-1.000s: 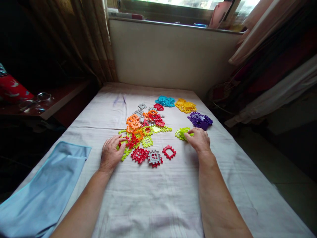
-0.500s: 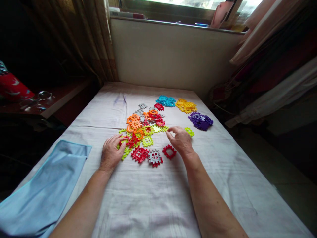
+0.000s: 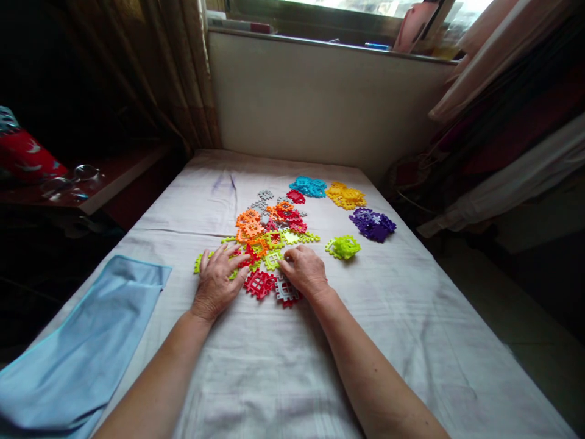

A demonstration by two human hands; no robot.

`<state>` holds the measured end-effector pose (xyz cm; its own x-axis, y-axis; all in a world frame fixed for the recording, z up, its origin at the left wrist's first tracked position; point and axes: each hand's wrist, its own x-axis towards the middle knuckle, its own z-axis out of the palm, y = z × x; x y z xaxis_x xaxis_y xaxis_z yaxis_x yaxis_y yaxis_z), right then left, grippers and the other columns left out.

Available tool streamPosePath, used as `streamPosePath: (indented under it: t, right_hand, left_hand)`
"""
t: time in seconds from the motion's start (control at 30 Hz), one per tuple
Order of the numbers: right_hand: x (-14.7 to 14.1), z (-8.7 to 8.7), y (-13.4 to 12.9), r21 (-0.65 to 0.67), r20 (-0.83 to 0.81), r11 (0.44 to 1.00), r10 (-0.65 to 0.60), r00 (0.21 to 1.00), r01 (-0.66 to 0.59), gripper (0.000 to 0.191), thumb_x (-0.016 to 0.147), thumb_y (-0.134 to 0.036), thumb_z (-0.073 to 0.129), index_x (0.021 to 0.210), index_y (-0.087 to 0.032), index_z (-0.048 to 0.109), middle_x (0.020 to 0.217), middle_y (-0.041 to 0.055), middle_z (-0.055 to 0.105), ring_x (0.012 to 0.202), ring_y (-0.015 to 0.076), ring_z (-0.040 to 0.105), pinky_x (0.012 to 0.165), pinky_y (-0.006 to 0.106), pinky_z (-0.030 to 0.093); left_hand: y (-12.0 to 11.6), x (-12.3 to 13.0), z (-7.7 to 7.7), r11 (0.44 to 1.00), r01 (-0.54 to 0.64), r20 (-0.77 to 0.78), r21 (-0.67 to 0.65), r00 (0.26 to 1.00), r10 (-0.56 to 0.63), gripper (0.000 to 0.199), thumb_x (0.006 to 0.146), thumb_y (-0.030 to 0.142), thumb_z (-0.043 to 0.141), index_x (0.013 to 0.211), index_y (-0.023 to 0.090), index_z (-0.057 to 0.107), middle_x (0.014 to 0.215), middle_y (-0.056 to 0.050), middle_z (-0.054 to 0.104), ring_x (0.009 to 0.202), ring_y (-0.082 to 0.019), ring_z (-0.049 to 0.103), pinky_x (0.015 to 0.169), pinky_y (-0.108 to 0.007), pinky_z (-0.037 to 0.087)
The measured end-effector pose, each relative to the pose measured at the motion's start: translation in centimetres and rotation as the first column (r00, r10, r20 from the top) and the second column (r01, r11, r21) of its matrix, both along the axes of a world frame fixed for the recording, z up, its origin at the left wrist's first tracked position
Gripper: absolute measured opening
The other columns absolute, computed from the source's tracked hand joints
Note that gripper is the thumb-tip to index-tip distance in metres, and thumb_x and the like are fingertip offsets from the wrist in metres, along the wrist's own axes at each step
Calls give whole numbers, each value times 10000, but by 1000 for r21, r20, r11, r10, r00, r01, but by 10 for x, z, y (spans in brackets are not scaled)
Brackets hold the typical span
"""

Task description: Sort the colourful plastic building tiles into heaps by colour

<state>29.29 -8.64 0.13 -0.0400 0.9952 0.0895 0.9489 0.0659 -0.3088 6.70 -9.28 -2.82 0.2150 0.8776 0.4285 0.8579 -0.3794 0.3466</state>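
Note:
My left hand [image 3: 218,281] lies with fingers spread over red and yellow-green interlocking plastic squares at the left of a mixed pile. A yellow-green square [image 3: 201,263] shows beside its fingers. My right hand [image 3: 305,268] is closed, its thumb and fingertips pinching the right edge of a yellow-green square [image 3: 273,261]. In front of the hands lie a red square [image 3: 259,285] and a grey one [image 3: 284,289], partly under my right hand. Orange squares [image 3: 249,224] and more red ones [image 3: 286,211] lie farther back in the pile.
Separate heaps sit to the right: blue [image 3: 308,186], yellow [image 3: 346,195], purple [image 3: 373,224] and yellow-green [image 3: 344,247]. A light blue cloth [image 3: 86,341] covers the sheet's left side. Eyeglasses [image 3: 73,182] rest on a side table.
My right hand has moved left and nearer, closing at a yellow-green square. My left hand has shifted slightly right, fingers wider. The yellow-green heap at right looks bigger.

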Motion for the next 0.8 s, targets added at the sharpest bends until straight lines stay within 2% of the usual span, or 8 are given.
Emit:
streamPosePath:
  t: [0.13, 0.53, 0.67, 0.8]
  right_hand:
    - [-1, -3, 2, -36, 3, 999, -28, 1000, 28, 212, 912, -380, 573, 916, -244, 735, 994, 59, 693, 965, 203, 621, 753, 275, 433]
    - [8, 2, 5, -112, -19, 986, -130, 991, 127, 206, 911, -309, 519, 930, -245, 714, 1011, 43, 731, 858, 173, 642, 704, 263, 400]
    - [15, 3, 8, -81, -42, 983, -166, 985, 162, 204, 904, -315, 522, 919, -253, 715, 952, 33, 756, 827, 181, 654, 679, 264, 393]
    - [30, 9, 12, 6, -111, 980, -196, 974, 198, 179, 866, -310, 553, 882, -253, 721, 875, 23, 755, 763, 173, 650, 658, 256, 396]
  left_hand:
    - [-3, 6, 3, 997, 64, -84, -36, 994, -67, 289, 916, 390, 527, 1113, 343, 733, 1391, -41, 601, 1381, -322, 426, 1161, -639, 154]
    - [-1, 4, -1, 997, -62, -132, -34, 990, 57, 371, 939, 399, 482, 1227, 284, 687, 1412, -94, 581, 1383, -329, 425, 1155, -610, 204]
    - [0, 2, -4, 995, -98, -143, 7, 985, 98, 385, 935, 395, 485, 1233, 241, 676, 1433, -120, 560, 1384, -323, 428, 1155, -591, 219]
    - [1, 2, -7, 994, -111, -138, 17, 984, 113, 393, 925, 397, 496, 1234, 227, 668, 1444, -130, 549, 1386, -315, 432, 1162, -574, 222]
